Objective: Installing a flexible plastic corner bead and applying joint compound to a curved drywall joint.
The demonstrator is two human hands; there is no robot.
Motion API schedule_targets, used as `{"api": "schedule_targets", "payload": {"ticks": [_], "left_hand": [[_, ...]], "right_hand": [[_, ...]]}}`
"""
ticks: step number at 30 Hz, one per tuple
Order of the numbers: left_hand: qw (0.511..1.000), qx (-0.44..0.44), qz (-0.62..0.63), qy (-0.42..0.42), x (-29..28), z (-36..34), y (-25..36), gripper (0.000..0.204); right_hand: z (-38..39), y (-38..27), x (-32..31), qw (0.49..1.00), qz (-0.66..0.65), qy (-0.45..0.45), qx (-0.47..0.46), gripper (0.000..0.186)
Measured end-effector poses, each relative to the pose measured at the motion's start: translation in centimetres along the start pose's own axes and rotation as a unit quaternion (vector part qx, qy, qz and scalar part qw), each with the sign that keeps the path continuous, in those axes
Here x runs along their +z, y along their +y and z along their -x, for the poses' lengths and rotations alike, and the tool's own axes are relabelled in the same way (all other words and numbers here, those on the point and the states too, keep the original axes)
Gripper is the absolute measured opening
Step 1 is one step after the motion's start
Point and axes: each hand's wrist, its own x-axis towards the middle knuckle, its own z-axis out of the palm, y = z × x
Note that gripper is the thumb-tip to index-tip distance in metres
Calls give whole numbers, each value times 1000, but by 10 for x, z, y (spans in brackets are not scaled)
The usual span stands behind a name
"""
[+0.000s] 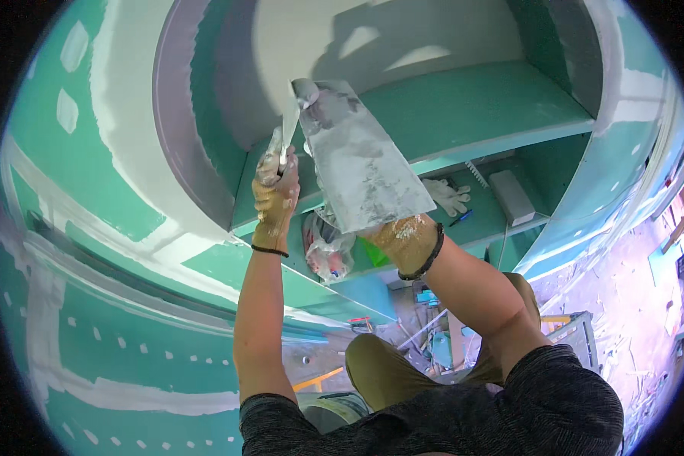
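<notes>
My left hand (pixel 276 186), smeared with compound, is closed around a putty knife (pixel 289 125) whose blade points up and shows nearly edge-on. Its tip is beside the far left corner of a wide, flat metal plate (pixel 365 163). White and grey compound smears cover the plate, and a lump of joint compound (pixel 305 93) sits at that far corner. My right hand (pixel 403 237) supports the plate from below at its near end; its fingers are mostly hidden under it. Both hands are in front of a green drywall niche (pixel 463 106).
On the lower shelf lie a plastic bag (pixel 329 251), white gloves (pixel 447 196), a blue pen (pixel 460 218) and a white box (pixel 511 197). Below are a bucket (pixel 330 410), a metal frame (pixel 577 338) and floor debris (pixel 623 334). A curved, compound-striped wall (pixel 129 182) rises at left.
</notes>
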Motion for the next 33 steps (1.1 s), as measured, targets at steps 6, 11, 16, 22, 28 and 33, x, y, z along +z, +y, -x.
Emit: {"api": "schedule_targets", "payload": {"ticks": [6,11,16,22,28,33], "left_hand": [[980,52,-182,-60,1,6,-15,30],[987,-80,139,-8,-19,1,17,42],[987,-130,62,-65,0,2,45,56],[986,-159,-12,-49,-4,6,71,49],[986,-150,-49,-46,19,0,76,54],[983,-158,-88,-16,11,-3,60,50]], "right_hand": [[-31,-43,-27,983,-175,-54,-1,39],[-48,-96,-52,941,-325,-92,-23,40],[-105,-159,-116,928,-271,128,-220,35],[-142,-202,-147,837,-306,318,-324,26],[-162,-246,-254,785,-369,317,-384,13],[-164,-244,-271,773,-395,331,-370,15]]}}
